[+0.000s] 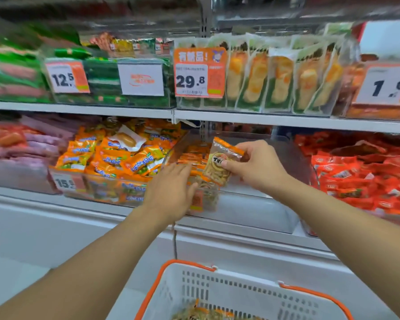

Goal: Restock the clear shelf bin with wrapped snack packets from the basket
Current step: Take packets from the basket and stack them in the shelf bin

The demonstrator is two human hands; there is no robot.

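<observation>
Starting nearest you: white basket (238, 294) with orange handles sits at the bottom edge, and a few wrapped packets (201, 314) are visible inside it, so stock remains. Both your forearms reach up over it to the lower shelf. Your left hand (171, 190) lies flat with fingers straight, pressing on the row of packets at the front left of the clear shelf bin (259, 204), holding nothing. Your right hand (256, 167) pinches one snack packet (223, 161) by its right edge, thumb on the front, packet upright and slightly tilted, just above the standing row. Looks like the placing step: packet is over the bin but not yet seated. Bin's right half reads as open space through the clear wall, though glare makes that hard to confirm. Next move calls for lowering the packet behind or beside the row your left hand is steadying, keeping it upright, then letting go and going back to the basket. Beyond: neighbouring bins of orange packs (116, 158) left and red packs (360, 172) right, price tags (200, 72) and green-trimmed pouches (280, 75) on the shelf above.
</observation>
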